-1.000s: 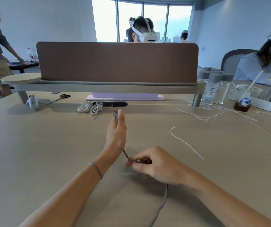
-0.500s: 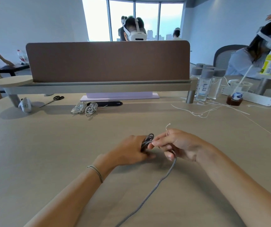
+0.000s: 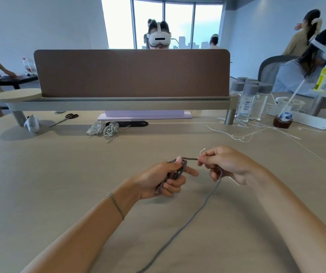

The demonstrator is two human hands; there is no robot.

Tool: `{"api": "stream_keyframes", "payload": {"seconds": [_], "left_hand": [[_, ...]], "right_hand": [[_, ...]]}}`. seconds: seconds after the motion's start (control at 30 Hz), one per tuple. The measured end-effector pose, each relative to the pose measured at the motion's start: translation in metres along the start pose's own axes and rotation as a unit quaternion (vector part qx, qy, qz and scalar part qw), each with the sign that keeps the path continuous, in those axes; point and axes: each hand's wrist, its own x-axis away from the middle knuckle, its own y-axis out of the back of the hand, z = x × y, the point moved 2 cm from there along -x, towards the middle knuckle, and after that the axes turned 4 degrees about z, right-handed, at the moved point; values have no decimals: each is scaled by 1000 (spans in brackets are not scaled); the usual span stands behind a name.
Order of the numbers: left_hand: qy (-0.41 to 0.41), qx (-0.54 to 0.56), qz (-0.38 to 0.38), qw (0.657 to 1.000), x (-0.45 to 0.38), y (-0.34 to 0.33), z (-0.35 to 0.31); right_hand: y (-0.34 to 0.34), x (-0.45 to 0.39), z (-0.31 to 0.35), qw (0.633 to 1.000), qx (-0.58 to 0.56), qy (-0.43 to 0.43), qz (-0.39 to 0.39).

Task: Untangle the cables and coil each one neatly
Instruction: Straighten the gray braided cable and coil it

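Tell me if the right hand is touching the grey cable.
Touching: the head view shows the right hand pinching the grey cable at its fingertips.

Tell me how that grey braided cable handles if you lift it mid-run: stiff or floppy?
Probably floppy: the grey cable trails across the table in a loose curve below the right hand. It likely bends easily, since loops sit bunched in the left hand. Seems light; a fingertip pinch holds the short span straight.
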Motion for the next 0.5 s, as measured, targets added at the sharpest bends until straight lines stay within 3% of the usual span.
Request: {"api": "stream_keyframes", "payload": {"seconds": [0.17, 0.3, 0.4, 0.5], "left_hand": [[-81, 69, -150, 983, -17, -2, 10], [-155, 82, -270, 947, -21, -1, 8], [-192, 182, -353, 898, -19, 9, 1], [-223, 332, -367, 840, -6, 31, -9]], "right_hand": [[-27, -17, -12, 969, 189, 59, -147], [-49, -19, -14, 942, 272, 70, -183], [-69, -21, -14, 934, 320, 77, -139], [-76, -18, -9, 990, 129, 50, -39]]}}
